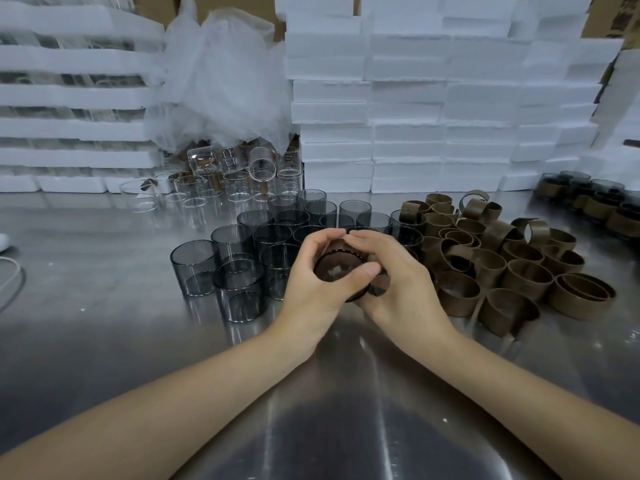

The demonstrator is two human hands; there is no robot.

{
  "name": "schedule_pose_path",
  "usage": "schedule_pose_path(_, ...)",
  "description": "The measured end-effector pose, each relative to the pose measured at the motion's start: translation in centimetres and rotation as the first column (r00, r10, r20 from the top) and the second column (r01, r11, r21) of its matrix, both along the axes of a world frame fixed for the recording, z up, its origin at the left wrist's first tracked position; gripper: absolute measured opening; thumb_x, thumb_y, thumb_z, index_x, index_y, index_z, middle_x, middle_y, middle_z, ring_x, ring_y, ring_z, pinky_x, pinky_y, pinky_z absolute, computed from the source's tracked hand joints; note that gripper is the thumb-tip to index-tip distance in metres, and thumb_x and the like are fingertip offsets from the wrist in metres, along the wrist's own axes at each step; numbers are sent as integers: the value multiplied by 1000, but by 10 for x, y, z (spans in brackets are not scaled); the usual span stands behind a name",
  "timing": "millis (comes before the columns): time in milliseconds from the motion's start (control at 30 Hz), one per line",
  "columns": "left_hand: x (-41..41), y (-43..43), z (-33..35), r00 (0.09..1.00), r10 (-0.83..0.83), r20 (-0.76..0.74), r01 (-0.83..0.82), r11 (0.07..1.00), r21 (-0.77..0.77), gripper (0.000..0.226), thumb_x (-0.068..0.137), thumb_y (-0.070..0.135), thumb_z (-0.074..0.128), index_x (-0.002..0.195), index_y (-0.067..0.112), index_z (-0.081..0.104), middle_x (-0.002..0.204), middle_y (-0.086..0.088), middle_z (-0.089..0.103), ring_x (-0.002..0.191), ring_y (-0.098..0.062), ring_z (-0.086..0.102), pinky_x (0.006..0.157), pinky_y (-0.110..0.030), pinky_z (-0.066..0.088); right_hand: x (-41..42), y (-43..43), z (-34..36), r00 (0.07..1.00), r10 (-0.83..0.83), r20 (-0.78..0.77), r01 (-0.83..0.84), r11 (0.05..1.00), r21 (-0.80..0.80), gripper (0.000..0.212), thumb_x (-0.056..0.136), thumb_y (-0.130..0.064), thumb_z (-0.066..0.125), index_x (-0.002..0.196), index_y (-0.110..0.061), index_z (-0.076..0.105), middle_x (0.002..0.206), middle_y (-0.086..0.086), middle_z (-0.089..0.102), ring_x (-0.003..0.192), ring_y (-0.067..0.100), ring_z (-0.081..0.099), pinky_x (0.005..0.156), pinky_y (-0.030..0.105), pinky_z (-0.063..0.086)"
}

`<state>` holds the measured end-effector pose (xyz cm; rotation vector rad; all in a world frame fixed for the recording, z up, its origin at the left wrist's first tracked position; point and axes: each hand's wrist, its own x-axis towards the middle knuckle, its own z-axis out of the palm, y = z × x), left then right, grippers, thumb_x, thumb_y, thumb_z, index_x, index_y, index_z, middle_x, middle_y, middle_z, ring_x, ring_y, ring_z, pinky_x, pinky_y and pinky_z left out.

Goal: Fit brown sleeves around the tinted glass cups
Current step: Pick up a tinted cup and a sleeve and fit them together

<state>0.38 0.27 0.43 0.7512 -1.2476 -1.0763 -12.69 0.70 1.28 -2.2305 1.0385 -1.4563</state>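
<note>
Our forearms reach forward over the desk, meeting at its middle. Our left hand and right hand both curl around one tinted cup tipped toward us, between cups and sleeves.

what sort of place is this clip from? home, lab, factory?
Likely a factory packing or assembly bench: a steel table, dozens of tinted cups beside a heap of sleeves, and foam boxes stacked behind. The left hand and right hand grip one cup.
</note>
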Motion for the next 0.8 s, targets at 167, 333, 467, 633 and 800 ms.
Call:
schedule_pose_path(167,-1,1,0,1000,-8,12,8,1000,13,65,61,15,81,117,34,56,109,0,66,96,-6,68,81,-19,53,4,3,-1,991,-45,124,23,984,177,60,72,4,77,118,-27,54,119,-3,60,99,8,65,81,20,55)
schedule_pose_path(333,-3,1,0,999,-47,-2,47,999,28,93,62,13,80,138,43,35,128,5,60,115,-7,62,98,-25,50,4,3,1,977,-36,211,-21,964,266,54,72,0,77,105,-36,52,103,-15,68,85,1,68,75,18,53)
schedule_pose_path(467,-3,2,0,998,-60,2,59,998,19,92,64,12,78,139,41,34,127,8,61,119,-10,61,108,-35,45,3,2,1,970,-40,239,-36,953,302,54,71,0,77,106,-33,52,100,-19,68,84,7,70,76,20,55)
schedule_pose_path(633,-2,-1,-1,996,-88,6,88,996,25,89,69,11,73,144,38,35,128,15,62,122,-8,58,111,-34,41,1,0,1,956,-37,291,-64,941,333,52,72,1,76,110,-26,54,102,-14,69,84,14,71,83,32,58)
schedule_pose_path(800,0,-3,-2,995,-90,-33,92,994,54,69,62,26,76,125,47,57,131,10,63,123,-14,59,113,-45,38,-1,-2,2,962,-29,272,-71,934,351,55,69,-16,85,112,-28,52,103,-17,68,83,11,72,82,35,58)
